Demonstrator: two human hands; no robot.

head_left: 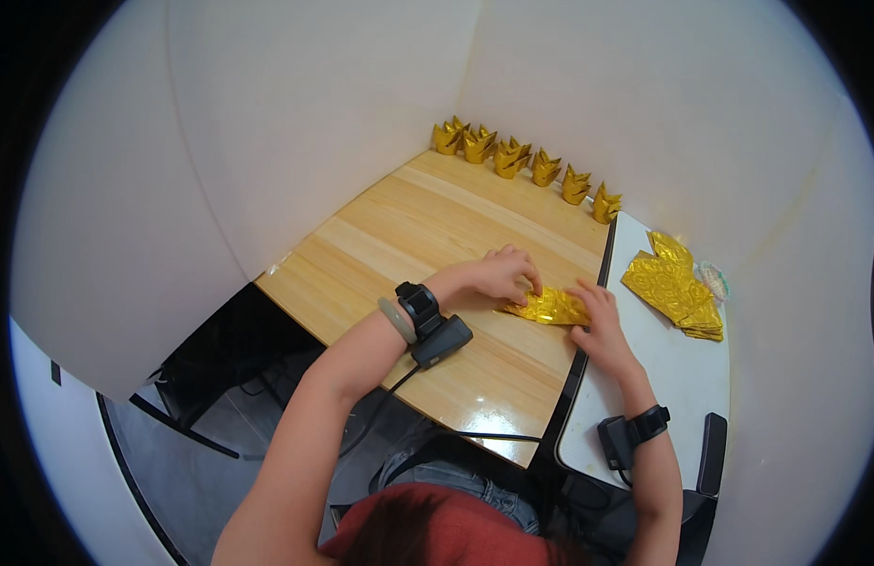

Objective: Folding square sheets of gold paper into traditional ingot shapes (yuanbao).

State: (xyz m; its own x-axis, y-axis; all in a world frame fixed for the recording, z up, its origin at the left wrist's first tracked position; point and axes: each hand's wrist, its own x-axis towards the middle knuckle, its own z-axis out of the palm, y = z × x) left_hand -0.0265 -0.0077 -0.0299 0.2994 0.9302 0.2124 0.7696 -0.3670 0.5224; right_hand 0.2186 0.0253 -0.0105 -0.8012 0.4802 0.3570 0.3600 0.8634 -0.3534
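My left hand and right hand grasp the 2 ends of a gold foil strip on the wooden worktop. Gold crown shapes line its far edge; folded gold sheets lie rightward; a black cable crosses nearby.

Plain pale walls are closely enclosing a wood-grain desk (a white-topped table is standing alongside), so this is looking like a small booth-style workspace.

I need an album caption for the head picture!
Left hand and right hand on gold foil; pointed gold shapes standing behind.
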